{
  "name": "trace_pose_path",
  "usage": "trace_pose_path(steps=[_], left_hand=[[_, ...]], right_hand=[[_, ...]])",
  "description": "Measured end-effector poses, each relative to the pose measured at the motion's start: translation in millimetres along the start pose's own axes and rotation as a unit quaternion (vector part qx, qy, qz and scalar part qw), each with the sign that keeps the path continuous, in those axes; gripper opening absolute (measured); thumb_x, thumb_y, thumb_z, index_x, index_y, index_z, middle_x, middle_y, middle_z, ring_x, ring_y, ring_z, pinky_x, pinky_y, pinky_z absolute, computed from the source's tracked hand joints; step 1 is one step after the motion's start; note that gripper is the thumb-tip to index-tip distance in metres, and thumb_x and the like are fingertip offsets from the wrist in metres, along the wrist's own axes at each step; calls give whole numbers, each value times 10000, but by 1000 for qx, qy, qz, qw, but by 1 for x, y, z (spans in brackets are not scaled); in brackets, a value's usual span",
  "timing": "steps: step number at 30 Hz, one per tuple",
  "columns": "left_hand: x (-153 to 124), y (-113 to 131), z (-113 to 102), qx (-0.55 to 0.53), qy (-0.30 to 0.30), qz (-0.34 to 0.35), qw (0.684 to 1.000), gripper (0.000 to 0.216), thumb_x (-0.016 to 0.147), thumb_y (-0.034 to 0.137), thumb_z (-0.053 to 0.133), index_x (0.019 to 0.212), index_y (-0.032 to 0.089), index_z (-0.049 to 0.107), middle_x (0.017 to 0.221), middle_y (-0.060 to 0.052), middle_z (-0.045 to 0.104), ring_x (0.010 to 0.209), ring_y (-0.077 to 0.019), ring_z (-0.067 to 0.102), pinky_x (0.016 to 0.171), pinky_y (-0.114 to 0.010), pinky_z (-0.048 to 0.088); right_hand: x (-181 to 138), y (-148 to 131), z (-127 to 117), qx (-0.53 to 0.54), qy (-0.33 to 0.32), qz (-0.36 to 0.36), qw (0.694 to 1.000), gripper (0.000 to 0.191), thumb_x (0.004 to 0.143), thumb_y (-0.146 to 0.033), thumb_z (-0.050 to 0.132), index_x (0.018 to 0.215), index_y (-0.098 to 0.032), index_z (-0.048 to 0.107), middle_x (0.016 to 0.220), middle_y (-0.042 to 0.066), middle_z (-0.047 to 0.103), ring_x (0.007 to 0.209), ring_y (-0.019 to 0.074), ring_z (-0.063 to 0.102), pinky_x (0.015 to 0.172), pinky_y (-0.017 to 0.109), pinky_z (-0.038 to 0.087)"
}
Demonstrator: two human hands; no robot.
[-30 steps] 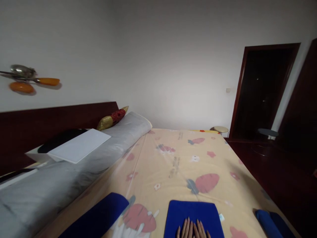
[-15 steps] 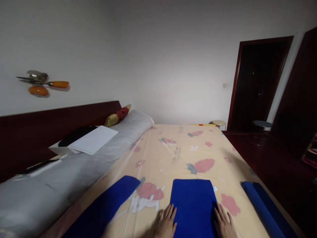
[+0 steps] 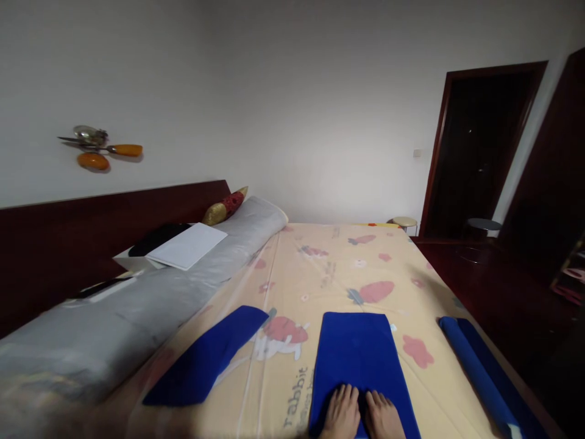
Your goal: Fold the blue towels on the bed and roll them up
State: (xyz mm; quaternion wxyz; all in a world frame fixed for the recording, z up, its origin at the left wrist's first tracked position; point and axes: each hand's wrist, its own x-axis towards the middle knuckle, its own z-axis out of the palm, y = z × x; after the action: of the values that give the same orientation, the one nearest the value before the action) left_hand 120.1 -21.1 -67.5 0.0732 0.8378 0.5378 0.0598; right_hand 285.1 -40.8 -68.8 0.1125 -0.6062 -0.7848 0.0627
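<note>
A flat blue cloth panel (image 3: 359,347) lies lengthwise on the bed, its near end running out of the picture. My left hand (image 3: 342,411) rests on the lower part of this panel, fingers pointing forward and lying on the fabric. Close beside it, my right hand (image 3: 384,414) lies on the same cloth, fingers also extended on it. To the left lies a second blue cloth piece (image 3: 201,360), curved and narrower. A rolled or folded blue cloth (image 3: 479,372) stretches along the bed's right side.
The bed sheet (image 3: 338,268) is printed with carrots and rabbits. A grey bolster (image 3: 183,292) lies along the dark headboard (image 3: 91,225), bearing a white board (image 3: 187,244). Two stools, one pale (image 3: 404,222) and one dark (image 3: 483,225), stand beyond the bed. A blurred shape fills the lower left.
Both hands have moved inward from the panel's two side edges onto its near middle and now lie close together. The view has shifted slightly, showing more of the bed's near part.
</note>
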Motion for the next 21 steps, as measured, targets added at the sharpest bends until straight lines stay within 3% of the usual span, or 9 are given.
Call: trace_pose_path(steps=[3,6,9,12,15,18,21], left_hand=[[-20,-41,-3,61,25,9,998,431,944,404,388,1317,270,556,1350,-92,587,1266,-295,503,1079,-474,379],[-33,-80,-38,117,12,31,993,413,935,410,400,1262,236,581,1249,-108,639,1193,-300,545,1053,-488,370],[-35,-98,-73,121,-56,93,987,335,904,339,438,1162,215,612,1131,-94,672,1101,-266,584,1032,-445,377],[-33,-91,-89,93,-70,122,986,281,873,295,466,1105,229,611,1142,-73,662,1138,-251,555,1089,-425,314],[-39,-72,-85,33,-86,130,987,306,856,319,492,1145,251,567,1235,-65,619,1210,-255,509,1114,-418,290],[-49,-57,-80,0,-157,152,976,443,779,319,568,1213,252,507,1328,-75,553,1260,-287,473,1102,-446,311],[-53,-51,-84,-5,-183,161,970,501,722,287,602,1209,242,492,1332,-85,531,1269,-307,455,1089,-465,312]], right_hand=[[-20,48,4,-36,57,-25,997,387,810,-147,451,1168,-201,588,1148,124,682,987,284,640,861,384,455],[-40,101,0,-80,149,-58,984,336,822,-141,440,1117,-199,591,1021,94,708,859,238,640,801,347,451],[-49,126,-22,-80,155,-77,982,351,817,-117,418,1120,-187,582,1005,85,698,851,217,623,807,333,430],[-42,114,-51,-29,51,-56,997,334,830,-168,398,1097,-174,598,1098,116,670,952,244,613,866,365,417],[-34,86,-65,35,-55,-38,997,321,793,-258,460,1061,-189,622,1096,114,675,974,260,625,879,377,434],[-33,68,-58,61,-97,-74,991,469,680,-318,580,1134,-209,626,1178,108,675,1074,275,622,942,366,442],[-37,68,-45,65,-128,-96,985,619,641,-280,581,1253,-190,581,1311,142,609,1226,299,548,1039,395,398]])
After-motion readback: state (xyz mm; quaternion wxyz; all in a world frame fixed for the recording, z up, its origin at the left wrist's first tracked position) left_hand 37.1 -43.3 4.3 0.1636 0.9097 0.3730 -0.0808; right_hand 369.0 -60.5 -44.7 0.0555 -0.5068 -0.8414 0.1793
